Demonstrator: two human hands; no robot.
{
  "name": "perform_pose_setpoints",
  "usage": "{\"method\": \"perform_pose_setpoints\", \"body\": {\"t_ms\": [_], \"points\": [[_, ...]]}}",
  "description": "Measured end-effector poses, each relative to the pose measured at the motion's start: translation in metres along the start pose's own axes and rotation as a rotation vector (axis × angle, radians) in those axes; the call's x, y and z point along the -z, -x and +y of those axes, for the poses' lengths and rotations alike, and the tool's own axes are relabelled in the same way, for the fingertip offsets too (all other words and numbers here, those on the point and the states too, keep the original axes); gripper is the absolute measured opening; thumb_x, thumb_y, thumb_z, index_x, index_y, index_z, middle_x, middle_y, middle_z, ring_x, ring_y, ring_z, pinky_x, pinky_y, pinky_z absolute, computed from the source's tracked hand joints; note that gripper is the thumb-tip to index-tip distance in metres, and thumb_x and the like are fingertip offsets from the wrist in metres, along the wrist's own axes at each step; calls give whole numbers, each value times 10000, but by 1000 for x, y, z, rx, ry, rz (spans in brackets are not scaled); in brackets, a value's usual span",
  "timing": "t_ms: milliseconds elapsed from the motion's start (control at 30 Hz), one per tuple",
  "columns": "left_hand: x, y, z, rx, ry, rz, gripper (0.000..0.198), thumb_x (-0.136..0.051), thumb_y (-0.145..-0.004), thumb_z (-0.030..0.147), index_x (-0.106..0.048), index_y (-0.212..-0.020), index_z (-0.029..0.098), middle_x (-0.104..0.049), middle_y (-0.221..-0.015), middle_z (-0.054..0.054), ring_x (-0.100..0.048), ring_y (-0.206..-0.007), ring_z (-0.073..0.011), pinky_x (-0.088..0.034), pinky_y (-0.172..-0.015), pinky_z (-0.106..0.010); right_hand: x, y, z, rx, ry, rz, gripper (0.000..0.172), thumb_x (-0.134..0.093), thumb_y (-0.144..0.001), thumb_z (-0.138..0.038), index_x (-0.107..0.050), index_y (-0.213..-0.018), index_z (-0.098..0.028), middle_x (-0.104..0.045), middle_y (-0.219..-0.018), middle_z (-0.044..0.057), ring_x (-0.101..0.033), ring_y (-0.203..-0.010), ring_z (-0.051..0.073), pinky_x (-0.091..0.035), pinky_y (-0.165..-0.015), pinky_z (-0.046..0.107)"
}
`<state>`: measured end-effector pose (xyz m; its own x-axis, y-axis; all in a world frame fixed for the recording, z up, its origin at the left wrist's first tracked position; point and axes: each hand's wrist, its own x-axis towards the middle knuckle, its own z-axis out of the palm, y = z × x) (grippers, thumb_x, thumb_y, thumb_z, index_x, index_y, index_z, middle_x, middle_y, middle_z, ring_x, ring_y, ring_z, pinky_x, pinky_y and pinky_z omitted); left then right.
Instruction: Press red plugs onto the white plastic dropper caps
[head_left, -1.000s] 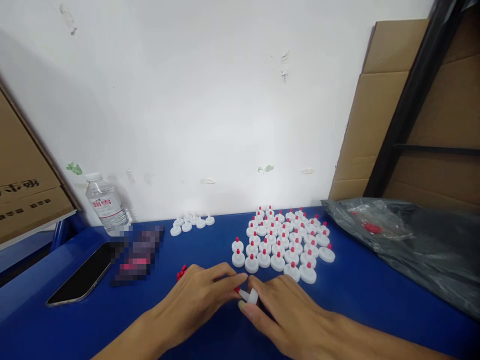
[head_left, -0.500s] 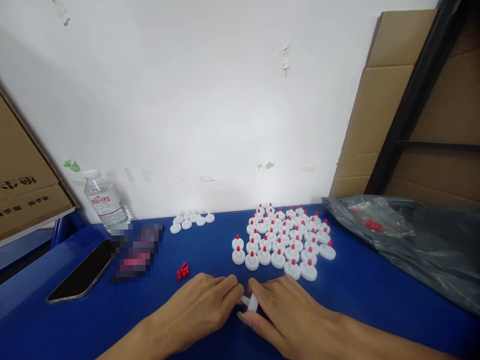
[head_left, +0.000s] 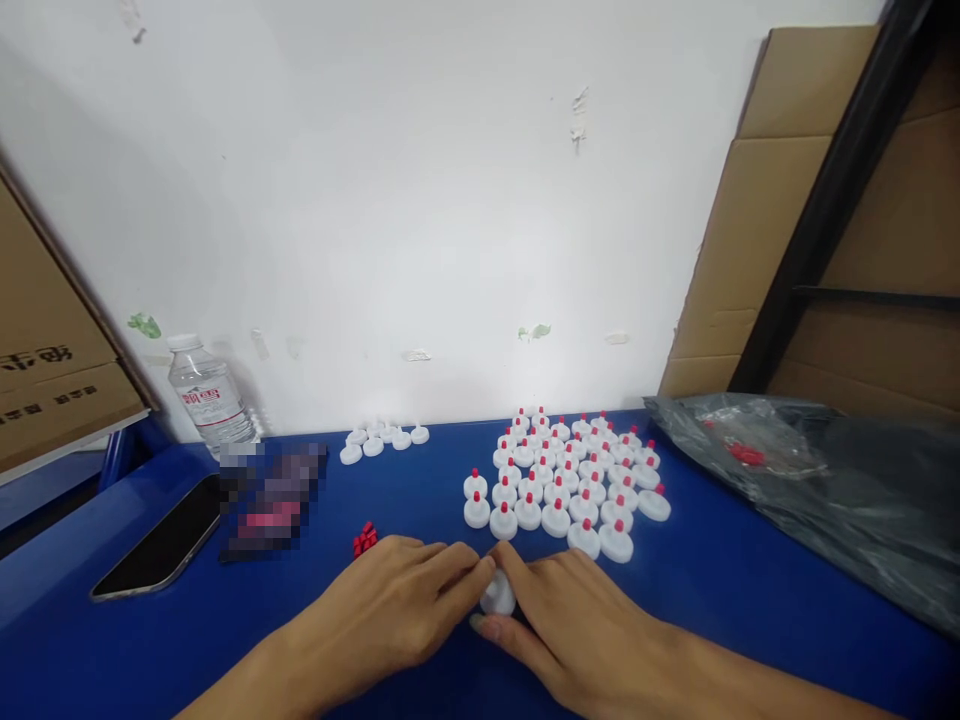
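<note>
My right hand (head_left: 581,615) grips a white nozzle cap (head_left: 498,596) between thumb and fingers, its round base turned towards me. My left hand (head_left: 420,590) is closed in a pinch at the nozzle end of that cap; whatever lies between its fingertips is hidden. Just beyond my left hand is a small pile of red tips (head_left: 365,540). Past my right hand stand many white nozzle caps with red tips (head_left: 556,518), upright in loose rows. Farther back on the left are several white caps without red tips (head_left: 373,445).
A phone (head_left: 157,540) and a blurred-out packet (head_left: 277,505) lie on the blue table (head_left: 420,490) at left, near a water bottle (head_left: 214,395). On the right is a dark plastic bag (head_left: 840,500) with a clear bag of red pieces (head_left: 747,455) on it. A white wall rises behind.
The white cap between my hands has tilted, so more of its round face shows now. My left fingers have moved slightly closer to my right hand.
</note>
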<state>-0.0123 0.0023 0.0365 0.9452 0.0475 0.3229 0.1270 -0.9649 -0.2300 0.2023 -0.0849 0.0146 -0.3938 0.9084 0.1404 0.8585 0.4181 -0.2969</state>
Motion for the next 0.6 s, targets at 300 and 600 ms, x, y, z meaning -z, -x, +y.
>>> {"method": "perform_pose_setpoints", "body": {"t_ms": [300,600], "points": [[2,0,-8,372,363,-43,205,-440,-1071,244,-645,-1070,239,-662,-931,-7,-643,-717,-139,-414,-600,-261,-12,-2,6,-151,13,67,353,-458,-1045,-535,-552,-1245,-260,-716,-839,46,-690,-759,310,-314,-642,332],[-8,0,-11,482,237,-106,285,-426,-1079,273,-553,-1333,304,-651,-1106,-7,-657,-705,-146,-415,-600,-273,-5,-1,4,-80,-40,105,177,-452,-1032,-319,-599,-952,-264,-673,-694,-28,-637,-599,197,-238,-562,305]]}}
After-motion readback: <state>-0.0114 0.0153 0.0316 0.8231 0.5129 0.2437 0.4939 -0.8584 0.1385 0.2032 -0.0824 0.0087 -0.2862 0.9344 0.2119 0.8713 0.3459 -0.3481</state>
